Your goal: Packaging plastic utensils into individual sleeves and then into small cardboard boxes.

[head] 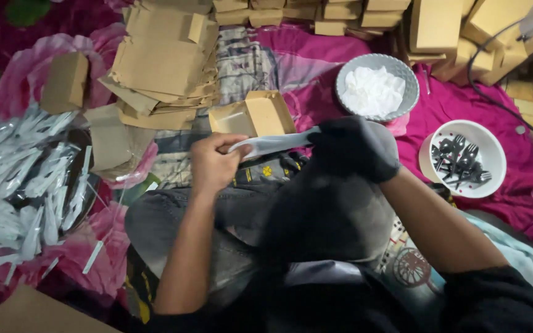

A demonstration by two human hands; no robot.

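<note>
My left hand (214, 161) is bare and pinches one end of a clear plastic sleeve (272, 143) with a pale utensil inside. My right hand (354, 148) wears a dark glove and grips the sleeve's other end. Both hands hover over my lap, just in front of an open brown cardboard box (255, 115). A pile of similar wrapped cutlery packets (26, 179) lies to my left. To my right, a white bowl (487, 143) holds several black forks, and a grey basket (408, 74) holds white napkins.
Flat unfolded brown boxes (161, 61) are stacked behind the open box. Folded boxes (451, 24) line the back and right. A single closed box (66, 80) sits at the left. A pink floral cloth (316, 55) covers the floor. A black cable (482, 68) runs at right.
</note>
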